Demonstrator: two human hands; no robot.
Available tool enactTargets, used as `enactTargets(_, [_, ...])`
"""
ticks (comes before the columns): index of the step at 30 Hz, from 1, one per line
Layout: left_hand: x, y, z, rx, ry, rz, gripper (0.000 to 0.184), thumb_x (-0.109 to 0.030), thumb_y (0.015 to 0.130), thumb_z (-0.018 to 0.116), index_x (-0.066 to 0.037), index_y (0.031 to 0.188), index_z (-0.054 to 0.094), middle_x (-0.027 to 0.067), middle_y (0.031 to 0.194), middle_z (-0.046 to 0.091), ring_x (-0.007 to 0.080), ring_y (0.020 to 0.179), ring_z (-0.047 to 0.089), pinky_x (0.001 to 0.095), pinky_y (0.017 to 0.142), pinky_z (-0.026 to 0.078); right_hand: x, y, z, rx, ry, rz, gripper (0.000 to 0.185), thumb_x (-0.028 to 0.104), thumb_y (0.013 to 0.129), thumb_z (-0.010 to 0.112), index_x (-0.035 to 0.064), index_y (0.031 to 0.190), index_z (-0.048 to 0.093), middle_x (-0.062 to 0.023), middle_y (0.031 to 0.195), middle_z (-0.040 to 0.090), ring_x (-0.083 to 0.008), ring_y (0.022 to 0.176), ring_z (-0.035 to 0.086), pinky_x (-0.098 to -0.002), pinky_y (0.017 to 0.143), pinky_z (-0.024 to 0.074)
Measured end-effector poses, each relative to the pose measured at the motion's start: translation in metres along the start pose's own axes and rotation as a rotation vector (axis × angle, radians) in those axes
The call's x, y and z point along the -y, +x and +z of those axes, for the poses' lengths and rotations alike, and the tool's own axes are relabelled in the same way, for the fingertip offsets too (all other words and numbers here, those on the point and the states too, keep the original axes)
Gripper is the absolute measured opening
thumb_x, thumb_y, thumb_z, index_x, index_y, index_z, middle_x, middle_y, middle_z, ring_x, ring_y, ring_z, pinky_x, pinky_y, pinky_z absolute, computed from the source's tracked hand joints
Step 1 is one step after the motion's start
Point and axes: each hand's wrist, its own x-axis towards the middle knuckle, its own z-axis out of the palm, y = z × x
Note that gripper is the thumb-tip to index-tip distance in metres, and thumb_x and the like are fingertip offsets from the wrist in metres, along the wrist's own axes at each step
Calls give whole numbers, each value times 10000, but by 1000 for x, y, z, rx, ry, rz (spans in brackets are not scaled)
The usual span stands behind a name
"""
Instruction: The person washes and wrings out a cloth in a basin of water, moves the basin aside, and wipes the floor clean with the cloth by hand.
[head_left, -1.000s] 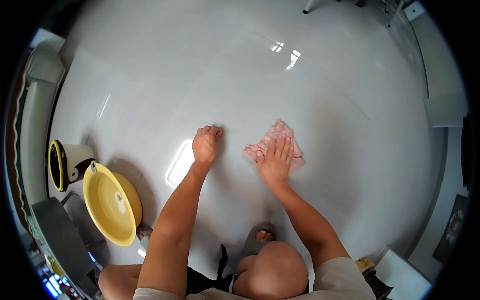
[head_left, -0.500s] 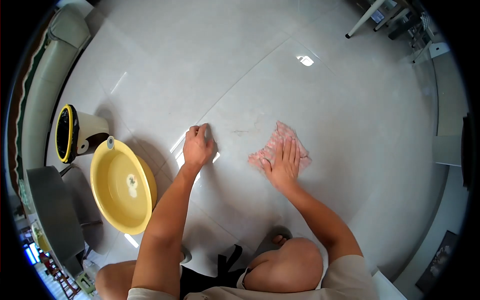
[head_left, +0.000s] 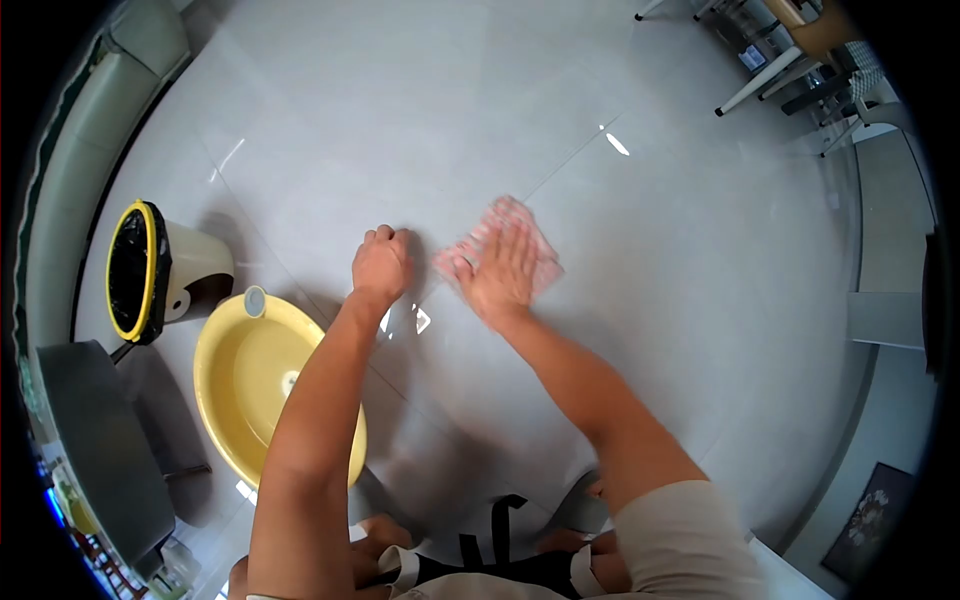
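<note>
Laid flat on a pink cloth (head_left: 541, 258), my right hand (head_left: 503, 268) presses it against the tiled floor (head_left: 600, 360) with the fingers stretched out. The cloth is spread out, its edges showing beyond the fingertips and on both sides. To the left of it, my left hand (head_left: 383, 265) rests on the floor with its fingers curled in, and I see nothing in it. A yellow basin (head_left: 225, 425) stands beside my left forearm, which covers part of its right side. The basin's inside looks smooth, with a pale mark at the bottom.
A trash bin (head_left: 195, 265) with a yellow rim and black liner stands left of the basin. A grey table or stool (head_left: 100, 450) is at lower left, a pale sofa (head_left: 95, 170) along the left edge. Chair legs (head_left: 760, 85) stand at upper right.
My right hand and the pink cloth have moved left and forward across the floor, over where a faint smudge was visible. My left hand stays curled on the floor. The view has shifted.
</note>
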Motion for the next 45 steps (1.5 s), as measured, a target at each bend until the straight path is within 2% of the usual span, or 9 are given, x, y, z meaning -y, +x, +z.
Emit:
enactTargets(3, [19, 16, 1, -31, 10, -39, 262, -93, 895, 699, -53, 1153, 723, 158, 1236, 687, 370, 1180, 639, 484, 995, 569, 18, 19, -6, -23, 72, -16, 955, 618, 1008, 588, -50, 1647, 349, -285, 1730, 306, -437, 1645, 191, -556, 1349, 98])
enactTargets(8, [14, 29, 5, 72, -28, -62, 364, -101, 868, 735, -61, 1229, 702, 154, 1278, 668, 370, 1225, 619, 484, 997, 575, -64, -78, -19, -134, -24, -101, 939, 601, 1001, 627, -36, 1644, 374, -301, 1713, 343, -473, 1607, 290, -589, 1313, 214])
enactTargets(13, [10, 28, 20, -52, -120, -30, 461, -96, 859, 730, -74, 1318, 692, 132, 1328, 635, 359, 1239, 604, 472, 990, 579, -118, -112, -22, -237, -139, 258, 958, 580, 1001, 638, -53, 1652, 333, -288, 1728, 314, -499, 1610, 250, -616, 1312, 169])
enactTargets(16, [8, 31, 24, -53, -192, -67, 544, -70, 842, 722, -114, 1383, 681, 127, 1328, 625, 360, 1220, 599, 462, 1003, 575, -109, -70, -24, -101, -123, 181, 959, 581, 994, 645, -28, 1664, 331, -281, 1725, 320, -464, 1619, 252, -604, 1313, 182])
enactTargets(22, [-2, 54, 17, 182, -267, 203, 826, -13, 785, 723, -238, 1567, 581, 131, 1347, 586, 361, 1226, 566, 434, 1083, 533, -70, 7, -28, -15, -30, -286, 903, 597, 962, 657, 3, 1611, 453, -204, 1716, 390, -385, 1622, 294, -539, 1322, 214])
enactTargets(28, [-28, 67, -7, 380, -71, 388, 1043, -274, 750, 947, -283, 1663, 444, 173, 1410, 538, 384, 1287, 542, 457, 1144, 481, -66, -81, -29, -115, -100, -40, 919, 602, 961, 658, -21, 1605, 454, -243, 1711, 382, -406, 1622, 284, -556, 1322, 193])
enactTargets(31, [-35, 70, 0, 308, 7, 431, 1001, -443, 723, 972, -283, 1607, 531, 133, 1384, 578, 342, 1280, 558, 443, 1074, 524, -43, -82, -27, -111, -73, 72, 921, 605, 966, 649, -27, 1606, 450, -259, 1712, 371, -416, 1623, 277, -563, 1325, 173])
enactTargets(40, [-48, 91, 39, -9, -252, 166, 516, -375, 898, 836, -235, 1386, 740, 31, 1183, 699, 276, 1103, 680, 431, 941, 576, -41, -26, -24, -78, 7, -28, 919, 614, 963, 657, 3, 1617, 450, -237, 1708, 386, -387, 1614, 307, -539, 1328, 182])
enactTargets(45, [-45, 110, 18, 146, -254, 438, 395, -313, 905, 832, -247, 1292, 792, 37, 1143, 687, 270, 1094, 681, 420, 921, 571, -40, -28, -23, -85, -5, -14, 902, 613, 954, 669, 21, 1607, 477, -227, 1700, 406, -382, 1612, 315, -534, 1328, 186])
